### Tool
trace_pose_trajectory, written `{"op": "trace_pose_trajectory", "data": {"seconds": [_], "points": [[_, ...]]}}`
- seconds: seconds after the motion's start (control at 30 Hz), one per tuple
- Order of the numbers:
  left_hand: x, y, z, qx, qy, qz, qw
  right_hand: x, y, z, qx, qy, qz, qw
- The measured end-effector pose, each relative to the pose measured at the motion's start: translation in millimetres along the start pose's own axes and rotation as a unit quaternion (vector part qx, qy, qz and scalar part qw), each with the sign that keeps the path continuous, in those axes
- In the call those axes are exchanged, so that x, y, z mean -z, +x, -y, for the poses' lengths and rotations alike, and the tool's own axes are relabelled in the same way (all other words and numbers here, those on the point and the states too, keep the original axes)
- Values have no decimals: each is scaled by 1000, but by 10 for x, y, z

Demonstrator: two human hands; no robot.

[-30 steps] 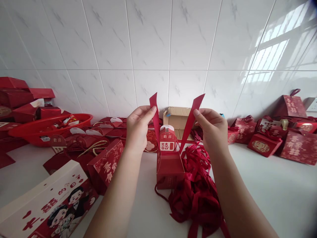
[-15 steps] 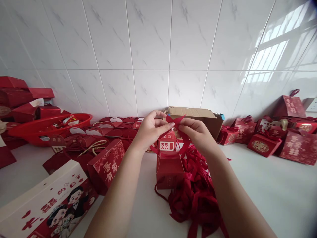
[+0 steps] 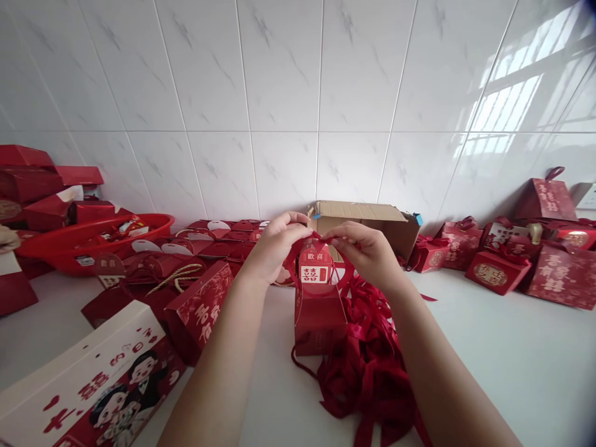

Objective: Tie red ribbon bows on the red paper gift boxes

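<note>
A small red gift box (image 3: 320, 318) with a tag bearing white and red characters stands upright in the middle of the table. Above its top, a red ribbon (image 3: 345, 273) hangs in a loop down both sides. My left hand (image 3: 275, 247) pinches the ribbon between thumb and fingers. From the other side my right hand (image 3: 365, 248) pinches it too, so the fingertips nearly meet over the tag. Beside the box, a heap of loose red ribbons (image 3: 372, 366) lies under my right forearm. Part of the ribbon is hidden by my fingers.
An open cardboard box (image 3: 361, 211) stands against the tiled wall. Left are a red basin (image 3: 74, 251), rows of red boxes (image 3: 218, 239) and a white-and-red printed box (image 3: 100, 379). Finished-looking gift boxes (image 3: 498, 270) crowd the right. Another person's hand (image 3: 8, 239) shows at the left edge.
Both hands have lowered slightly and drawn closer together. The ribbon ends that stuck up between my fingers are now pulled into a tighter, flatter shape above the box.
</note>
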State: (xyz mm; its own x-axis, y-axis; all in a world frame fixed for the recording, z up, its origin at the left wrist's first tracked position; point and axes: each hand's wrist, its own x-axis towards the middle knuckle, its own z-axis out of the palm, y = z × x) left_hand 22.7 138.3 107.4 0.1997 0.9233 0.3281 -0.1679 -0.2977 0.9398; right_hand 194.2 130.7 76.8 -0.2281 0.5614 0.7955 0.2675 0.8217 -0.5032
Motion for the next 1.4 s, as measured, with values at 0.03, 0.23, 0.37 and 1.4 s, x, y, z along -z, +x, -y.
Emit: {"op": "trace_pose_trajectory", "data": {"seconds": [0.03, 0.23, 0.37, 1.4], "points": [[8, 2, -6, 8, -12, -3, 1000, 6, -4, -2, 26, -36, 0, 999], [40, 0, -14, 29, -40, 37, 998, -3, -6, -22, 98, -169, -24, 980], [33, 2, -1, 3, -18, 44, 999, -19, -5, -35, 85, -172, -32, 981], [691, -706, 968, -78, 652, -39, 753, 309, -1016, -373, -360, -417, 104, 828]]}}
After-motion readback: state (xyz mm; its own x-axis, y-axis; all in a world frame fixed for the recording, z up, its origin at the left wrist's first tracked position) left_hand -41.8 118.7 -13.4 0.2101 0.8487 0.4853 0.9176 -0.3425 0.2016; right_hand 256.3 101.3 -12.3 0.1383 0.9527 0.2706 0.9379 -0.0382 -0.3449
